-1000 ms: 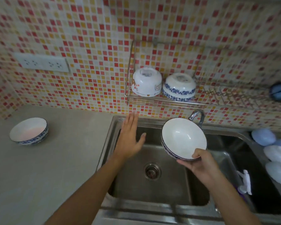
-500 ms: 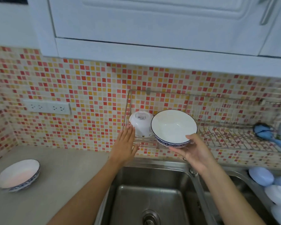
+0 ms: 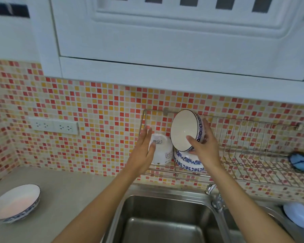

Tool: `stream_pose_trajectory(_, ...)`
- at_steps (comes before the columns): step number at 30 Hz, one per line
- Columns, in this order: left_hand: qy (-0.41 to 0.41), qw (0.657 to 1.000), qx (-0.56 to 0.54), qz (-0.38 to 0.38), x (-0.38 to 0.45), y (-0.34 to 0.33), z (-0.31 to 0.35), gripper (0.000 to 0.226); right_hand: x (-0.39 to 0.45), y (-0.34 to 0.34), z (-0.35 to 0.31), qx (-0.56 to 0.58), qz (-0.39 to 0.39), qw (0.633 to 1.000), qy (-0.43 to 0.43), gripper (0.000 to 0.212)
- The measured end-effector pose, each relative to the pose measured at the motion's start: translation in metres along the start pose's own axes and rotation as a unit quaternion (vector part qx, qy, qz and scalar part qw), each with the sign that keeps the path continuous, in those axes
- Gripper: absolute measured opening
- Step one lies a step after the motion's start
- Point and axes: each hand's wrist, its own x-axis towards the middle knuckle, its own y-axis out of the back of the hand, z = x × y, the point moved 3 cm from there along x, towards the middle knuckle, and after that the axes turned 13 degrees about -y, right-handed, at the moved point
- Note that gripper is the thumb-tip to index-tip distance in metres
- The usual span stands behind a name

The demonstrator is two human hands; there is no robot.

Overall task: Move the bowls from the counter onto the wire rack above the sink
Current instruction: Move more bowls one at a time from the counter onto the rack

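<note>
Right hand (image 3: 206, 148) grips tilted white blue-rimmed ceramic bowl (image 3: 185, 130) over upturned blue-floral bowl (image 3: 189, 161) on wire rack (image 3: 253, 165) — could clash, slip off; left hand (image 3: 144, 155) spread flat, empty.

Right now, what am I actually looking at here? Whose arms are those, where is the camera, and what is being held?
There is no machine here: a person works with two bare hands, and the one picture comes from a wide-angle camera worn on the head, looking forward and down. That is why both arms reach in from the bottom edge.

The right hand holds a white bowl with a blue patterned outside, tipped on its side over the wire rack fixed to the tiled wall. Two bowls already sit upside down on that rack: a plain white one and a blue-patterned one. The left hand is open in front of the white one; whether it touches it I cannot tell.

Below is a steel sink with a tap. One more bowl waits on the grey counter to the left.
</note>
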Motion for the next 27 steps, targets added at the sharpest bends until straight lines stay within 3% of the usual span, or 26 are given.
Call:
stream_pose_trajectory(8,0.037,0.998,-0.049,-0.008,0.032,0.018,-0.003,0.052,0.008,-0.035,0.005,-0.201,0.066,0.970,0.117,0.083)
stream_pose_trajectory(11,0.096,0.986,-0.132,-0.016,0.027,0.012,-0.007,0.055,0.005,-0.045,0.007,-0.312,0.079,0.927,0.191,0.089)
stream_pose_trajectory(15,0.167,0.961,-0.222,-0.005,0.020,0.007,-0.008,0.067,-0.001,-0.062,0.016,-0.416,0.048,0.879,0.228,0.098)
stream_pose_trajectory(21,0.108,0.974,-0.187,0.064,0.016,0.017,-0.003,0.053,-0.003,-0.078,0.027,-0.510,-0.012,0.821,0.254,0.097)
stream_pose_trajectory(24,0.058,0.996,-0.064,0.011,0.020,0.017,-0.021,0.049,-0.001,-0.078,0.026,-0.534,-0.019,0.800,0.272,0.092)
stream_pose_trajectory(27,0.022,0.994,0.075,-0.070,0.022,0.011,-0.039,0.049,0.003,-0.078,0.029,-0.544,-0.041,0.790,0.279,0.091)
